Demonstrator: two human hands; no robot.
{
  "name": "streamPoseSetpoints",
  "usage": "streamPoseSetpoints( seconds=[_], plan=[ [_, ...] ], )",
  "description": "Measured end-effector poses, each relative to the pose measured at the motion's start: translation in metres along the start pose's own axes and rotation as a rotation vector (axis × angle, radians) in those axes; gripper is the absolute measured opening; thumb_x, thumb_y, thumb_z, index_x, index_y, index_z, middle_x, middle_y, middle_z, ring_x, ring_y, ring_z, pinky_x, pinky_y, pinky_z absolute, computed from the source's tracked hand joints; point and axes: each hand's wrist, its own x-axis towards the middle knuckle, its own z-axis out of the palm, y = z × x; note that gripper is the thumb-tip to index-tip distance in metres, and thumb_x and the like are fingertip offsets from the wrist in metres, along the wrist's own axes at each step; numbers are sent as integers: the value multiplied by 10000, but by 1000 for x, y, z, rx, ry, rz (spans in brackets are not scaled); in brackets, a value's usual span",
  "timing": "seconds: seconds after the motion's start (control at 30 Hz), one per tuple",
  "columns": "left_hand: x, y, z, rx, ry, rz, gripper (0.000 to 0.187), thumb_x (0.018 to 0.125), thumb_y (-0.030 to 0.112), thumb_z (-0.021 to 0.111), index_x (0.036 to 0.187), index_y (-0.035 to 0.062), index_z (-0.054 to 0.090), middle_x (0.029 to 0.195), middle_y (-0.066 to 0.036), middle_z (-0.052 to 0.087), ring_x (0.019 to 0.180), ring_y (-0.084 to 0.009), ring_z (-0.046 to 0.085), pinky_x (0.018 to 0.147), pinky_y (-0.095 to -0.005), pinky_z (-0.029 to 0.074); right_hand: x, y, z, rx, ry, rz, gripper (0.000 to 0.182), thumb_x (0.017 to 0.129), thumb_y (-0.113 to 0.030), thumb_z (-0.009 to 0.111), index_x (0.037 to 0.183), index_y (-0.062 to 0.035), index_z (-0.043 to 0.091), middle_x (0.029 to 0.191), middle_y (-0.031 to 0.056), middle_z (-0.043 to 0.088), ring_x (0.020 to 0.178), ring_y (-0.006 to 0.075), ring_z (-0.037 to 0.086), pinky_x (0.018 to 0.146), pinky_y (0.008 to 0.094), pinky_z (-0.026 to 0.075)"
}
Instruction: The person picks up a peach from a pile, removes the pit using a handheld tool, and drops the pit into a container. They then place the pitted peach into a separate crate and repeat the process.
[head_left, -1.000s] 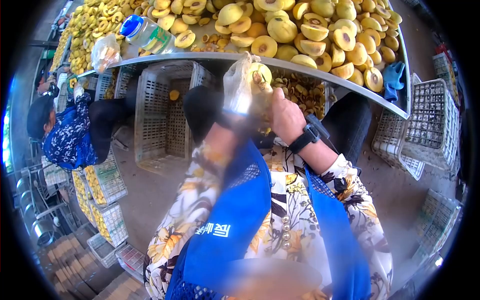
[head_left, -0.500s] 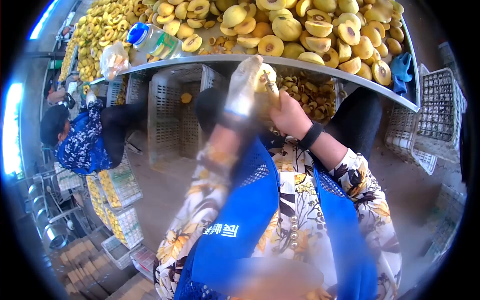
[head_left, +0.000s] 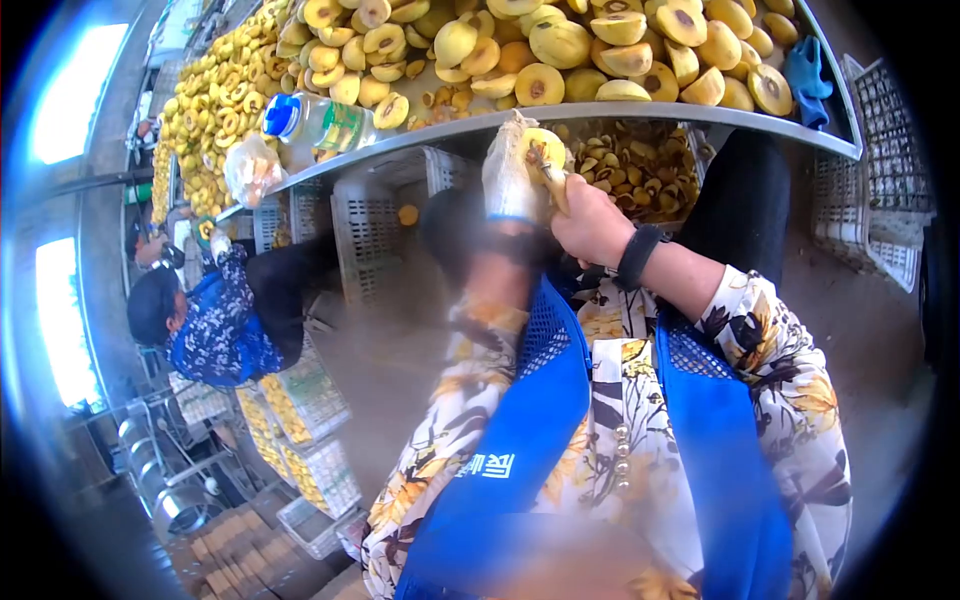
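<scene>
My left hand (head_left: pixel 508 185), in a whitish glove, is closed around a yellow peach half (head_left: pixel 540 140) with its cut face turned up. My right hand (head_left: pixel 595 225) is bare, with a dark band at the wrist. Its fingers wrap the tan handle of a small pitting knife (head_left: pixel 558 192). The knife's metal end meets the reddish-brown centre of the peach half, and how deep it sits cannot be made out. Both hands are just before the metal table edge (head_left: pixel 450 132), above a crate of brownish peach scraps (head_left: pixel 640 170).
Peach halves (head_left: pixel 540 84) are heaped across the table. A blue-capped bottle (head_left: pixel 325 122), a plastic bag (head_left: pixel 252 170) and a blue glove (head_left: pixel 806 82) lie along its edge. Crates (head_left: pixel 875 170) stand at right. Another person (head_left: pixel 215 325) works at left.
My view has shifted, so the scene sits differently. The knife's metal end, earlier lying across the peach half's cut face, is now at its reddish centre. Both hands keep their hold.
</scene>
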Motion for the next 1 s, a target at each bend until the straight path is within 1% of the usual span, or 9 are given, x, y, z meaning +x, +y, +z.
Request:
streamPoseSetpoints(
  seconds=[0.1, 0.2, 0.3, 0.47, 0.5, 0.57, 0.8, 0.97, 1.0],
  plan=[
    [4, -3, 6, 390, 228, 177, 235, 838, 269, 567, 860, 35, 559, 736, -70, 578, 561, -167, 553, 496, -294, 471, -4, -2, -5, 28, -33, -51, 206, 782, -71, 456, 919, 66, 385, 631, 168, 546, 393, 213, 530, 355, 325, 421],
    [1, 6, 9, 391, 111, 166, 232, 834, 254, 577, 842, 23, 561, 713, -62, 576, 543, -150, 538, 486, -281, 459, -2, 4, -1, 68, -4, -23, 204, 778, -67, 461, 912, 65, 384, 647, 187, 552, 397, 219, 534, 362, 328, 425],
    [-3, 10, 12, -10, 131, -227, 188, 827, 199, 588, 768, 21, 574, 684, -64, 583, 522, -128, 530, 455, -244, 434, -1, 11, 5, -29, 63, -59, 213, 771, -66, 473, 910, 68, 382, 670, 211, 557, 411, 243, 543, 378, 337, 434],
    [-3, 9, 25, 429, 170, 55, 156, 828, 172, 578, 776, 26, 569, 692, -62, 582, 533, -128, 532, 463, -240, 426, 0, 23, 7, -212, 182, -291, 225, 742, -58, 504, 882, 73, 386, 713, 265, 563, 523, 322, 587, 462, 380, 469],
    [-3, 7, 24, 469, 158, 80, 151, 826, 169, 579, 780, 25, 569, 692, -61, 582, 537, -129, 534, 468, -241, 427, -1, 23, 6, -194, 144, -234, 225, 736, -54, 505, 880, 72, 387, 715, 270, 562, 556, 336, 589, 491, 390, 470],
    [-3, 7, 26, 467, 151, 41, 149, 821, 170, 592, 777, 29, 567, 674, -55, 576, 525, -121, 527, 456, -239, 417, 1, 19, 2, -160, 71, -127, 226, 726, -48, 506, 877, 71, 389, 720, 279, 560, 620, 364, 593, 548, 412, 474],
    [4, 7, 18, 75, 211, -154, 133, 814, 157, 618, 819, 37, 560, 649, -55, 555, 476, -109, 499, 416, -220, 401, 22, 52, 8, -313, 203, -242, 216, 736, -65, 515, 857, 62, 388, 707, 278, 547, 739, 440, 541, 643, 450, 446],
    [1, -5, 9, 130, 101, 173, 183, 813, 204, 633, 854, 39, 566, 641, -40, 557, 486, -99, 506, 432, -212, 414, 12, 31, 8, -324, 272, -446, 188, 761, -84, 497, 829, 64, 402, 658, 248, 550, 604, 396, 560, 549, 432, 461],
    [0, -6, 11, 162, 113, 249, 191, 812, 213, 637, 851, 40, 567, 633, -34, 556, 486, -95, 505, 430, -209, 410, 12, 27, 8, -253, 206, -343, 184, 765, -85, 488, 840, 62, 408, 642, 225, 548, 550, 356, 553, 499, 409, 453]
  ],
)
